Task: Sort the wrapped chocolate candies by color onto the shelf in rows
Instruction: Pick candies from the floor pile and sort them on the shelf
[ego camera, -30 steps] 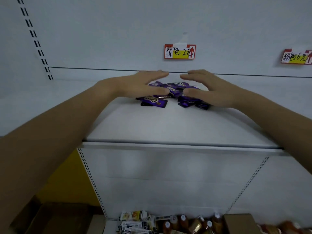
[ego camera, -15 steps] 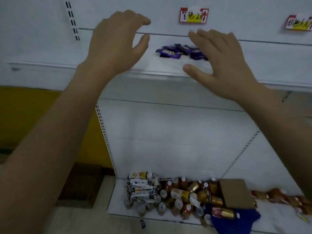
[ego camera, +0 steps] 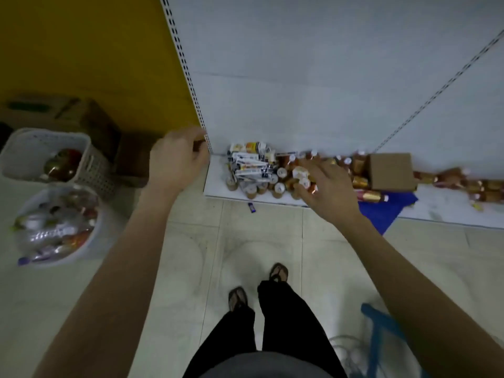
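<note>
A person is looking down at the floor (ego camera: 191, 255), where one purple wrapped candy (ego camera: 251, 207) is lying just before the bottom shelf (ego camera: 216, 185), likely dropped. The right hand (ego camera: 330, 186) is hovering near it with fingers apart; the left hand (ego camera: 177, 159) is hanging loosely curled, apparently empty

Dim in here, the light flat and cool, leaving only faint shadows on the floor tiles (ego camera: 259, 227). Everything looks soft: the right hand (ego camera: 331, 188) and the bottles (ego camera: 278, 186) behind it smear. The shelf upright (ego camera: 187, 75) bows toward the frame's edge.
</note>
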Tool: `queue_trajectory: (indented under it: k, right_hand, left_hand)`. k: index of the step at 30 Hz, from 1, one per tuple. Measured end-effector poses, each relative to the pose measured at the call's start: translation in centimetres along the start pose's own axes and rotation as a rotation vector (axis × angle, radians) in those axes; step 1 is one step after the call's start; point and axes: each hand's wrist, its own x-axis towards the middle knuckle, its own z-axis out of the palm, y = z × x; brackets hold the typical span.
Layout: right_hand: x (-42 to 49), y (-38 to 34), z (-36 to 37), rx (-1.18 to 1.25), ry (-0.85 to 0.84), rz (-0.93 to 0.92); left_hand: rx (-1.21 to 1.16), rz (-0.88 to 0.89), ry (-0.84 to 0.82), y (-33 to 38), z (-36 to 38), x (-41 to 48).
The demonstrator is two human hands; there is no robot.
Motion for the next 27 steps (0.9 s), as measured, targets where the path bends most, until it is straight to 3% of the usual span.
queue_trajectory:
  k: [9, 13, 23, 27]
  right_hand:
    - [-2.7, 6.5, 17.2, -0.038, -0.508, 0.210]
    - [-3.0, 10.3, 28.3, -0.070, -0.588, 0.256]
    - [-4.2, 21.9, 65.8, -0.058, -0.563, 0.203]
    - [-3.7, 24.8, 73.0, -0.074, -0.486, 0.107]
  left_hand:
    - [-0.004, -0.265, -0.530, -5.1, 20.8, -6.0]
    - [0.065, -0.270, -0.705, -10.3, 33.4, -8.8]
    - [0.091, -0.016, -0.760, -25.0, 73.5, -13.8]
    - [0.199, 0.211, -0.695, -27.3, 82.3, -11.2]
